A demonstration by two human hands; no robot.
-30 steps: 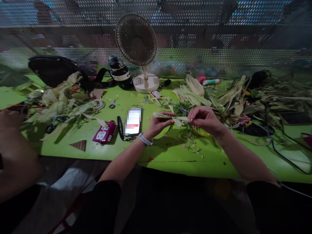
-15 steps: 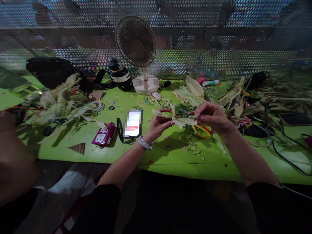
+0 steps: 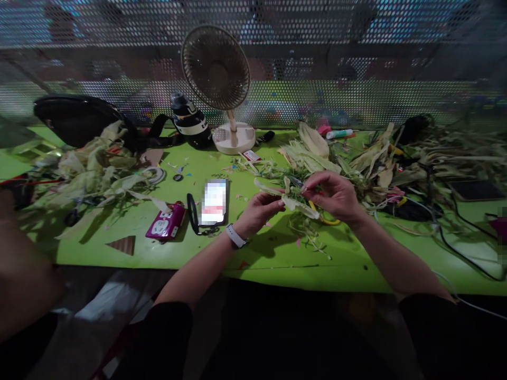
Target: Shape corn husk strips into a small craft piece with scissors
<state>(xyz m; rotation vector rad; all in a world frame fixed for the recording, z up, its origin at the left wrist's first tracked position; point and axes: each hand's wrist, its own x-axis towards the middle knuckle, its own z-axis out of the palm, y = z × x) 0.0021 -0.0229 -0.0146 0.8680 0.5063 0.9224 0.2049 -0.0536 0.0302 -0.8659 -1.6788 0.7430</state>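
Note:
My left hand (image 3: pixel 259 214), a pale band on its wrist, pinches a small bundle of corn husk strips (image 3: pixel 299 205) above the green table. Pale ends of the bundle stick out to the left, upward and to the right. Just right of it, my right hand (image 3: pixel 336 198) has thumb and fingers drawn together close to the husk; whatever lies between the fingertips is too small to make out. Behind and below that hand shows the yellow handle loop of a pair of scissors (image 3: pixel 329 220), partly hidden. Shredded green husk strands (image 3: pixel 311 240) lie beneath the hands.
Husk piles lie on the left (image 3: pixel 93 163) and right (image 3: pixel 380 163). A fan (image 3: pixel 233 138), a bottle (image 3: pixel 192 124) and a black bag (image 3: pixel 79 119) stand at the back. A phone (image 3: pixel 214 203) and a purple packet (image 3: pixel 166 221) lie left. Another person's arm (image 3: pixel 24 253) is far left.
My right hand has shifted slightly left and its fingertips have come off the bundle's right end, which now angles downward. The red handle part by that hand is no longer visible.

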